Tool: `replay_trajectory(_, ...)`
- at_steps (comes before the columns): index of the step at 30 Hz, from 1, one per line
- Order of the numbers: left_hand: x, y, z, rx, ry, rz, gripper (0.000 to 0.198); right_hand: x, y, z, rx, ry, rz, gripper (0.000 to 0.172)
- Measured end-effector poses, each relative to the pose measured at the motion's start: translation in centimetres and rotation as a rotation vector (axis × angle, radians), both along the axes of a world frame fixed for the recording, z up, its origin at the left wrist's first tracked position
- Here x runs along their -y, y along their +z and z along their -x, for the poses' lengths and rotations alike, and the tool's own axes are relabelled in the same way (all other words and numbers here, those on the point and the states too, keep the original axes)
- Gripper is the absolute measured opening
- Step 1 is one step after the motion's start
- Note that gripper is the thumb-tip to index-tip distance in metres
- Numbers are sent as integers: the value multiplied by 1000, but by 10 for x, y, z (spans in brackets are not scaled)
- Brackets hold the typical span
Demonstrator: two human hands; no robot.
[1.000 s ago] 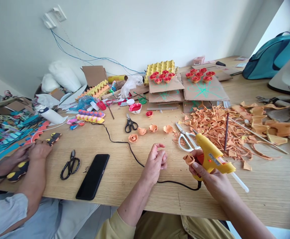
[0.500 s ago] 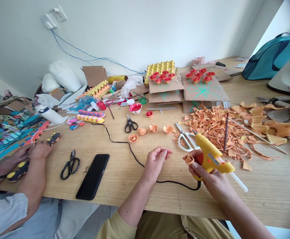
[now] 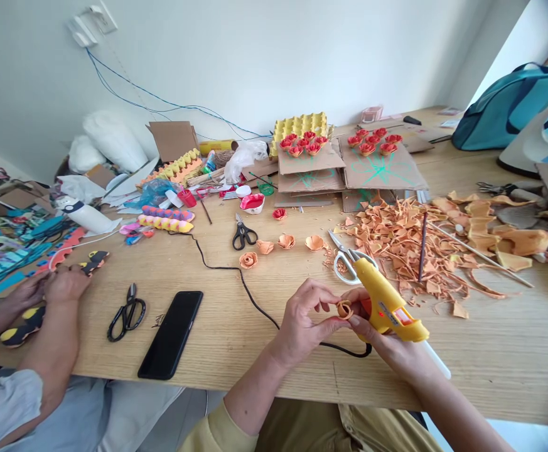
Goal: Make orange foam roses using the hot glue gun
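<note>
My right hand [image 3: 381, 338] grips a yellow glue gun [image 3: 386, 301], nozzle pointing up and left, its black cord [image 3: 236, 273] trailing across the wooden table [image 3: 264, 326]. My left hand [image 3: 307, 320] pinches a small orange rolled flower [image 3: 344, 309] held between both hands' fingertips, just left of the gun. White-handled scissors [image 3: 344, 258] lie just behind the gun. Several finished orange flowers [image 3: 285, 242] sit in a row farther back.
A pile of orange cardboard scraps [image 3: 405, 242] spreads at right. Black scissors [image 3: 243, 233], a second black pair [image 3: 127, 312] and a phone [image 3: 171, 334] lie at left. Another person's hands [image 3: 52, 285] work at far left. Red flowers on cardboard [image 3: 339, 157] stand behind.
My left hand moved right and took the small orange flower at my right hand's fingertips. The glue gun shifted slightly left and down with my right hand.
</note>
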State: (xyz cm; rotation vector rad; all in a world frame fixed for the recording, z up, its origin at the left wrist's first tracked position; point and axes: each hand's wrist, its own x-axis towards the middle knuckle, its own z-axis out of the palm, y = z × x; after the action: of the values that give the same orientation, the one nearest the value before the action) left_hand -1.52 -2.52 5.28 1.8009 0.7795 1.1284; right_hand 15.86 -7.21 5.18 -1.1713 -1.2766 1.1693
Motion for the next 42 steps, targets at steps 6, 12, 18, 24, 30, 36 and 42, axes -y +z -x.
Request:
replay_trajectory(6, -1, -3, 4, 76, -36, 81, 21, 1, 4, 0, 3, 28, -26, 23)
replay_trajectory(12, -1, -7, 5, 134, -61, 130, 25, 5, -1, -5, 59, -104, -28, 25)
replay_trajectory(18, -2, -4, 10, 88, 16, 112, 30, 23, -14, -21, 90, 19, 16, 15)
replay_trajectory(24, -3, 0, 7, 47, 14, -51, 23, 26, -25, -28, -17, 36, -26, 12)
replay_trajectory(30, -1, -3, 5, -103, -12, -159, 20, 22, -20, -12, 9, -78, -34, 20)
replay_trajectory(36, -1, -16, 2, -214, -13, -374, 19, 18, -26, 3, 129, -292, -93, 19)
replay_trajectory(42, -1, -16, -2, -305, 21, -514, 11, 15, -24, 11, 232, -301, -108, 12)
